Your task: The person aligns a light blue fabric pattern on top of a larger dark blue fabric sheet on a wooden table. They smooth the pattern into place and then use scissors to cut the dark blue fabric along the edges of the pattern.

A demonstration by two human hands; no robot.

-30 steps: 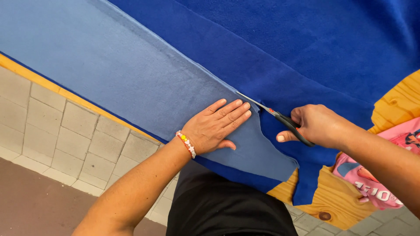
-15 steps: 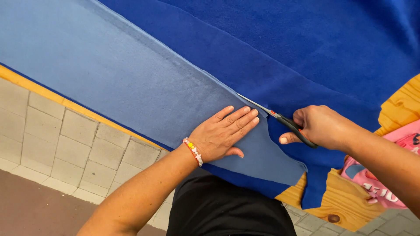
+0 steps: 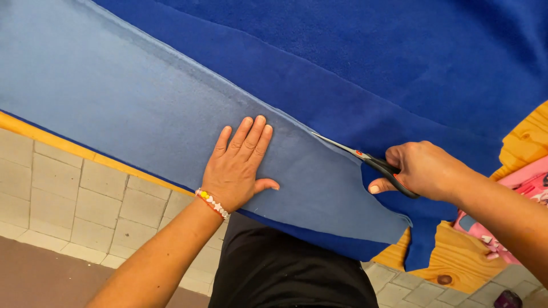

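The left hand (image 3: 237, 165) has slid left along the pale blue fabric (image 3: 142, 108) and lies flat, fingers open. The right hand (image 3: 425, 170) grips black scissors (image 3: 365, 159), blades in the fabric's cut. Dark blue fabric (image 3: 371, 57) covers the wooden table (image 3: 456, 256); grey tiled floor (image 3: 68, 199) lies below.

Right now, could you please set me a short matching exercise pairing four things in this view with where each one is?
Things:
1. left hand
2. scissors
3. beaded bracelet
4. pink item

Places:
A. on the wooden table, far right
B. pressed flat on the lighter blue fabric
C. held in the right hand
D. around the left wrist

Pairs: 1-B, 2-C, 3-D, 4-A
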